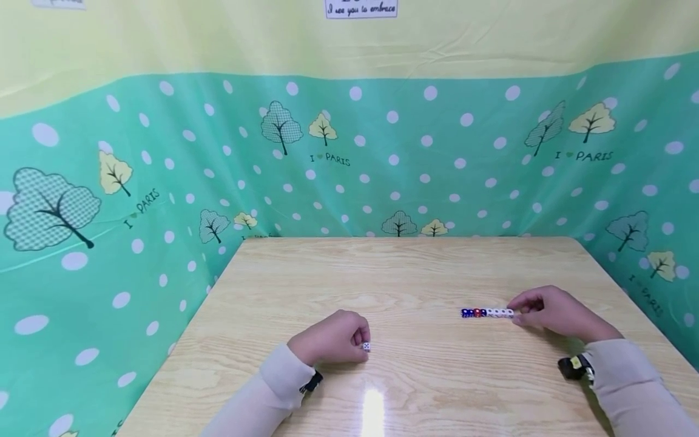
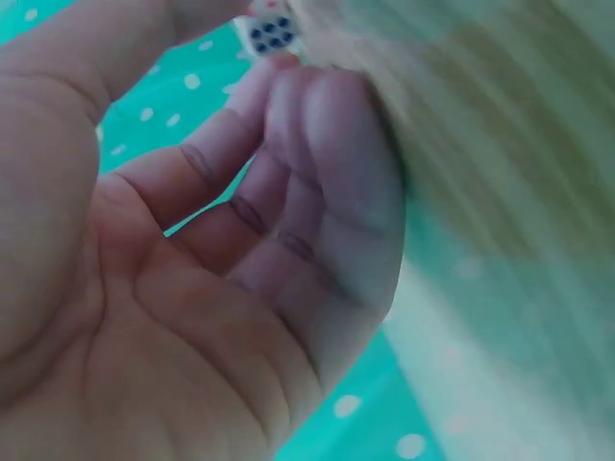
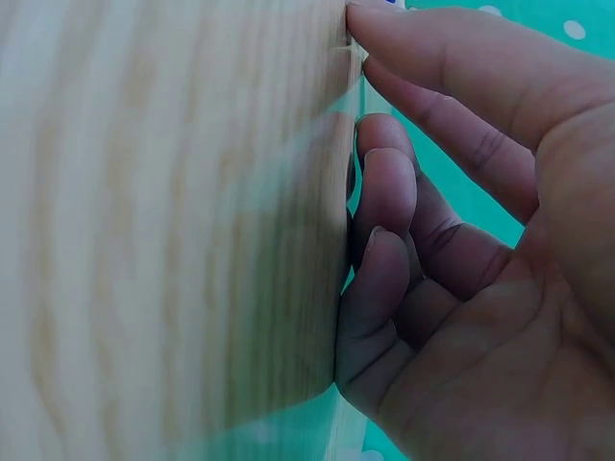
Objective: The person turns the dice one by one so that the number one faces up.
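My left hand point(image 1: 334, 337) pinches a white die point(image 1: 366, 346) between thumb and index finger, low over the table. In the left wrist view the same die point(image 2: 271, 35) shows dark pips on one face, and the other fingers curl in toward the palm. A straight row of dice point(image 1: 487, 313) lies to the right of it: blue ones and a red one point(image 1: 477, 313) at the left, white ones at the right. At the row's right end, my right hand point(image 1: 556, 313) holds the last white die point(image 1: 510, 313) between thumb and index finger. Its other fingers rest against the tabletop.
The light wood-grain table point(image 1: 404, 273) carries the dice, with a bright glare near its front edge. A green dotted curtain point(image 1: 393, 158) with tree prints hangs behind the table and along both sides. Dark straps point(image 1: 576, 368) sit on the wrists.
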### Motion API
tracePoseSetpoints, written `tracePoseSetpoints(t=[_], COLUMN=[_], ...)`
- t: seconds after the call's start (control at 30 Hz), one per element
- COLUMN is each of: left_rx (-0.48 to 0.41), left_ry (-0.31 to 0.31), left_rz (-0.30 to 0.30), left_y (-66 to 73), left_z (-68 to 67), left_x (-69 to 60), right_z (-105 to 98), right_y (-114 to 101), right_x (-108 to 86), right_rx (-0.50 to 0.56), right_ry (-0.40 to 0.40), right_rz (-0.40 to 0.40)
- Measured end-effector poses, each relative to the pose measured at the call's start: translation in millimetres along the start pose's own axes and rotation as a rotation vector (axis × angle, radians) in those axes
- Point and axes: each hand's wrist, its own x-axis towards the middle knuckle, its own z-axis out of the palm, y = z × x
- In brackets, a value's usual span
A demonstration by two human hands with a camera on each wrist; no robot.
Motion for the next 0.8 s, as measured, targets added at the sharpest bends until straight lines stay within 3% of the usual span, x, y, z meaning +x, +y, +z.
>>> tracePoseSetpoints(t=[0.17, 0.23, 0.63, 0.8], left_rx=[0.226, 0.278, 0.302, 0.264], left_ry=[0.059, 0.075, 0.097, 0.103], left_rz=[0.096, 0.111, 0.133, 0.129], left_y=[10.1, 12.3, 13.9, 15.6], left_z=[1.1, 1.9, 3.3, 2.1], left_x=[-2.1, -2.3, 0.7, -0.1], right_z=[0.0, -0.1, 1.5, 1.4], right_y=[1.8, 2.1, 3.0, 3.6], right_x=[0.4, 0.3, -0.7, 0.4], right_rx=[0.006, 0.01, 0.013, 0.015], right_ry=[-0.002, -0.002, 0.002, 0.005], right_rz=[-0.014, -0.018, -0.015, -0.018])
